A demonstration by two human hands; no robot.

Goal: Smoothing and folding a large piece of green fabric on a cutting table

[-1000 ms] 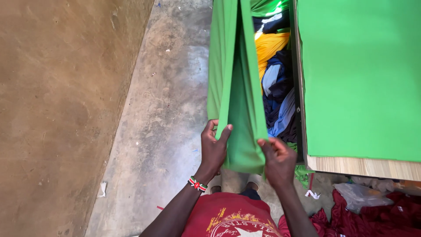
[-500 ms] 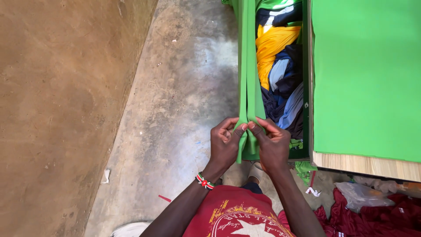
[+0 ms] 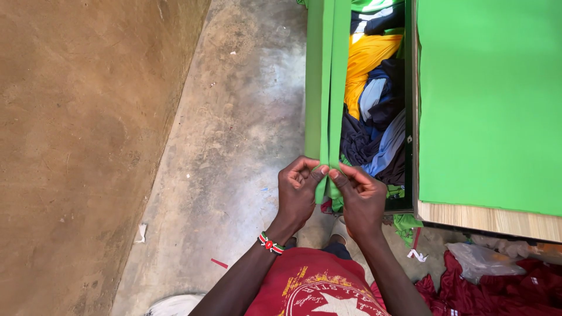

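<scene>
Green cloth strip (image 3: 326,88), folded lengthwise into a narrow band, runs from the top edge of the head view down to both hands. Left hand (image 3: 298,193) pinches the band's near end from the left, fingers curled, thumb pressed to the fabric. Right hand (image 3: 362,199) pinches the same end from the right, fingertips (image 3: 335,174) touching the cloth just beside the left thumb. Both hands closed on the strip, knuckles nearly meeting. Beaded bracelet (image 3: 270,243), red, white and dark, sits on the left wrist.

Strip hangs over bare concrete floor (image 3: 234,129), just left of a dark bin (image 3: 408,117) stuffed with a clothes pile (image 3: 374,99): yellow, blue, navy and grey pieces. Right of the bin, a table with green top (image 3: 492,99) and pale wood edge (image 3: 492,219). Below that edge, clear plastic bag (image 3: 483,260) lying on maroon fabric (image 3: 497,289). Brown earthen wall (image 3: 76,146) fills the left side. Small white scrap (image 3: 140,233) on the floor near the wall. Person wears a red printed shirt (image 3: 310,287).
</scene>
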